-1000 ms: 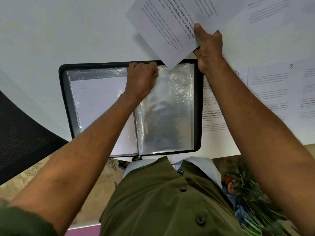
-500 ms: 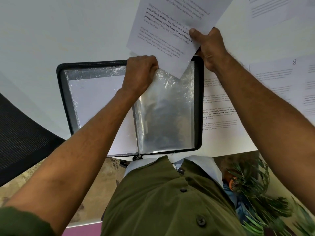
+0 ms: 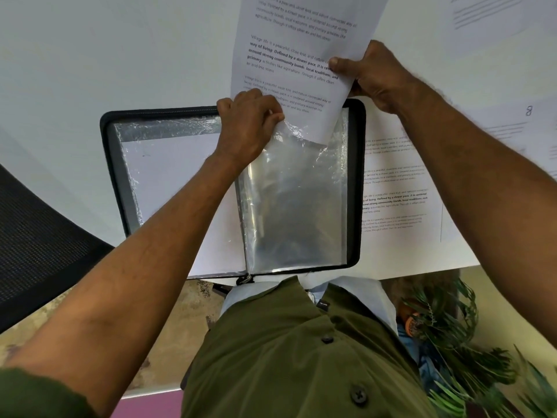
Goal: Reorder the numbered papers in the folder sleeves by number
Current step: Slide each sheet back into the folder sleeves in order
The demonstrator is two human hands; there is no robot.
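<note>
- A black zip folder [image 3: 357, 182] lies open on a white table [image 3: 90, 55], just in front of the person's olive shirt [image 3: 301, 357].
- The folder's left page is a clear sleeve with a blank white sheet [image 3: 174, 176] inside it.
- The right page is an empty, crinkled plastic sleeve [image 3: 295, 206]; its far edge, the open mouth, is lifted off the folder.
- The left hand [image 3: 247, 131] grips that far edge near the spine, with the fingers curled round the plastic and bunching it upward.
- The right hand [image 3: 373, 76] holds a printed paper [image 3: 301, 40] by its right edge, thumb on the printed face and the other fingers behind it.
- The printed paper hangs tilted over the far side of the folder; its near corner is tucked into the mouth of the plastic sleeve and shows through the plastic, while most of the page stands outside, beyond the folder.
- No number can be read on the held page.
- More printed pages lie flat on the table to the right of the folder: one page [image 3: 398, 191] touches the folder's right edge, and another, hand-marked "8" [image 3: 529, 111], lies farther right.
- A dark mesh chair back [image 3: 36, 230] sits at the left edge, and green plant leaves [image 3: 452, 342] show at the near right, below the table edge.
</note>
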